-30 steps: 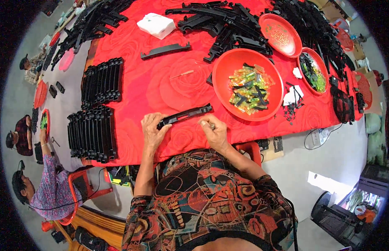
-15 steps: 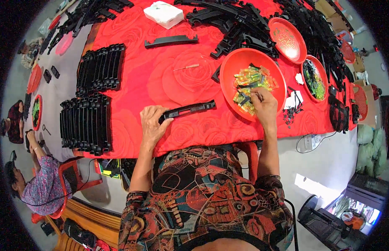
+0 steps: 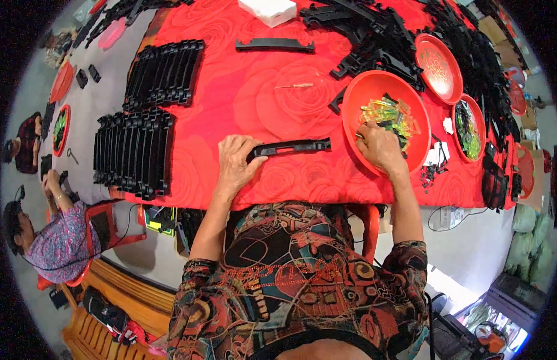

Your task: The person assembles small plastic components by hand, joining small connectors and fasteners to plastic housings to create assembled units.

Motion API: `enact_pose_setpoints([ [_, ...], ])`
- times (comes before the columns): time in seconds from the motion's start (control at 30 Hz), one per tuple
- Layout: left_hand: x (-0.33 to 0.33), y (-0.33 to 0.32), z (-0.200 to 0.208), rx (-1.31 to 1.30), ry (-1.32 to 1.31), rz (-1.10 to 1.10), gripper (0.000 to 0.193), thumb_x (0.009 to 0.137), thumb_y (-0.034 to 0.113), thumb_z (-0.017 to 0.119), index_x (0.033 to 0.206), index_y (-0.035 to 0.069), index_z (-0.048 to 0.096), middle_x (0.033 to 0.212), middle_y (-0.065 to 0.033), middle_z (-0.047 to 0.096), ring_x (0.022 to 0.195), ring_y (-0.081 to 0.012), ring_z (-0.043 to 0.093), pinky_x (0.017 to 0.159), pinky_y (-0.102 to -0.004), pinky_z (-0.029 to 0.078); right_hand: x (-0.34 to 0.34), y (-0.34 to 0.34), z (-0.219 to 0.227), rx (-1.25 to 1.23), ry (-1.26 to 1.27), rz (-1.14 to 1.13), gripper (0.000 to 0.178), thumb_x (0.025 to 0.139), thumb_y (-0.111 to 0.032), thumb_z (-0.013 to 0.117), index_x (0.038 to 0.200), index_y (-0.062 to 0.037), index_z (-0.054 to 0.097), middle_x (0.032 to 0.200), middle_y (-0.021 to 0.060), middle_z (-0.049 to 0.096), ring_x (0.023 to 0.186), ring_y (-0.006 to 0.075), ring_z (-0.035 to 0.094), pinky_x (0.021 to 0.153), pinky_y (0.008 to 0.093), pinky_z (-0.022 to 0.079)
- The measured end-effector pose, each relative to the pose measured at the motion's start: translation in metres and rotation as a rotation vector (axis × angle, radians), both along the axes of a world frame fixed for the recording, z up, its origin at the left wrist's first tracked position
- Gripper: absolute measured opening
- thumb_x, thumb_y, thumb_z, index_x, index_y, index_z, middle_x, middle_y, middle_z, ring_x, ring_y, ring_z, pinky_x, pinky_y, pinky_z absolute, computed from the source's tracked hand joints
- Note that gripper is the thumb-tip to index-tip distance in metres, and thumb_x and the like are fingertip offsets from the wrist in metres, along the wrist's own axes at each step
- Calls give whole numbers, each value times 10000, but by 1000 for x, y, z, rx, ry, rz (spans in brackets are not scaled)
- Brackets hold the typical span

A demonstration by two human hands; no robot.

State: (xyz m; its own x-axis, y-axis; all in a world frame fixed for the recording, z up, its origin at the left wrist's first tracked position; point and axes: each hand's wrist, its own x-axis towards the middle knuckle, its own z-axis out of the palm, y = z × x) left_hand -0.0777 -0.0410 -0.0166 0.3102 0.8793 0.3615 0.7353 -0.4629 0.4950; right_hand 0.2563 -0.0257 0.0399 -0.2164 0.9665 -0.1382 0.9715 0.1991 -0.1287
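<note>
My left hand (image 3: pixel 236 157) grips the left end of a long black plastic part (image 3: pixel 296 147) with a slot along its middle, held near the table's front edge. Small clear yellow, green and dark pieces (image 3: pixel 393 114) are heaped in a round red bowl (image 3: pixel 417 144) on the right. Over the bowl's near left side, my right hand (image 3: pixel 379 147) reaches in with thumb and fingers pinched together. Whatever lies between those fingertips is too small and covered to name.
Two rows of black parts (image 3: pixel 134 153) stand at left. A small screwdriver (image 3: pixel 293 86), a single black part (image 3: pixel 275 45) and a white block (image 3: pixel 269 9) lie beyond. Right are black heaps (image 3: pixel 374 48), a red lid (image 3: pixel 439 69) and a second bowl (image 3: pixel 482 129). A person (image 3: pixel 56 231) sits far left.
My right hand has shifted from the heap's middle toward the bowl's left wall, fingers more hidden. The left hand keeps hold of the black part. The whole view has shifted.
</note>
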Motion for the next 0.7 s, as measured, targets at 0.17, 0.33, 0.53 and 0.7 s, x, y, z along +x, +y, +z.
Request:
enact_pose_setpoints([
  [0.17, 1, 1, -1, 17, -36, -23, 329, 651, 258, 727, 920, 94, 635, 919, -40, 575, 922, -243, 492, 804, -386, 342, 2, 2, -9, 52, 51, -38, 173, 784, -184, 559, 848, -25, 571, 810, 206, 604, 774, 385, 597, 666, 493, 467],
  [0.33, -1, 0, -1, 26, -40, -46, 324, 647, 275, 733, 904, 99, 646, 907, -32, 568, 911, -238, 488, 807, -384, 340, -6, 3, -2, -17, 177, -143, 175, 748, -173, 578, 815, -11, 580, 813, 214, 622, 798, 369, 613, 700, 467, 469],
  [0.53, -4, -2, 2, 6, -39, -109, 360, 589, 312, 756, 856, 95, 649, 899, -28, 549, 920, -236, 483, 832, -404, 331, -3, 6, -9, 71, 394, -194, 199, 745, -166, 607, 774, 18, 537, 666, 179, 566, 631, 328, 575, 599, 397, 438],
  [0.7, -6, -8, 6, -33, -48, -169, 356, 573, 298, 750, 833, 85, 634, 900, -39, 537, 928, -245, 486, 859, -415, 331, -5, 18, -19, 11, 404, -345, 232, 712, -189, 637, 776, 14, 545, 734, 216, 605, 742, 388, 601, 642, 455, 444],
])
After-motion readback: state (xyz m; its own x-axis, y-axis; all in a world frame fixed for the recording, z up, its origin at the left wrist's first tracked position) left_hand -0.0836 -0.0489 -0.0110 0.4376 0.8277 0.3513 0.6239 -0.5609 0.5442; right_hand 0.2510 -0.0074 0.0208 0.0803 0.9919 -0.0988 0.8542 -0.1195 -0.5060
